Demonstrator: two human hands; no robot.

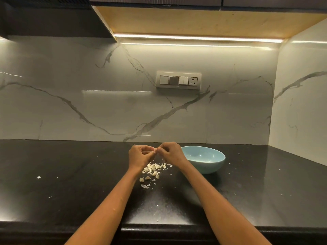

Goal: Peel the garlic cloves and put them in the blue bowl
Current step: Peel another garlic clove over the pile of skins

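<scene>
Both bare forearms reach forward from the bottom edge and converge toward the middle. Left hand (139, 156) and right hand (170, 152) are raised, wrists slightly bent, knuckles up and facing away. Fingertips of both meet at a small pale garlic clove (155, 149), pinched between them. Left fingers curl in from the left of the clove, right fingers from its right. Hands nearly touch at the clove; elbows out of view.
</scene>
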